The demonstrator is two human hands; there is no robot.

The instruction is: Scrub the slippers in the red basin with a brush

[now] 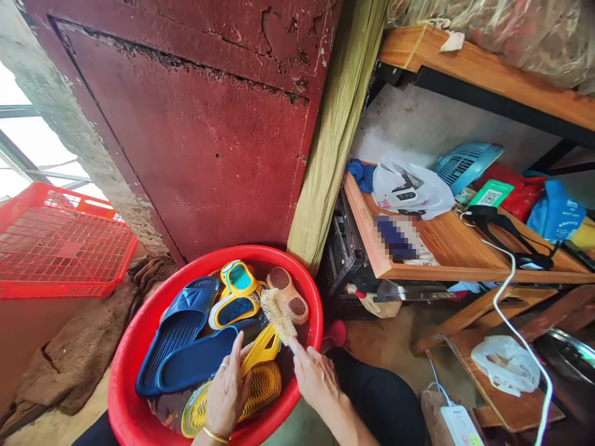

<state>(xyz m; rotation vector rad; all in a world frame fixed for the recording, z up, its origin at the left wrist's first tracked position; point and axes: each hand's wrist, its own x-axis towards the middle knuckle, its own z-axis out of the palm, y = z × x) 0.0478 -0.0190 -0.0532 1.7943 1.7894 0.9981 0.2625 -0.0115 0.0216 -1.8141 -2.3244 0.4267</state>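
- I see a round red plastic basin (121, 371) at 6 o'clock, piled with footwear.
- My left hand (227, 396) has its fingers curled around a yellow plastic sandal with a wavy-ribbed sole (263, 387), near the basin's 6 o'clock rim.
- My right hand (317, 378) has its fingers closed on the slim handle of a tan-bristled brush (277, 316), whose bristles sit just above the sandal's strap.
- Holding the brush this close to its head looks right to me: it gives firm control, and the sandal stays braced.
- Navy-blue plastic slides (179, 328) lie at 9 o'clock in the basin, yellow-and-blue clogs (237, 291) at 12, and a beige slipper with a dimpled sole (288, 294) at 1.
- A red plastic crate (60, 241) stands at 9 o'clock, and a wooden shelf (446, 248) at 3.
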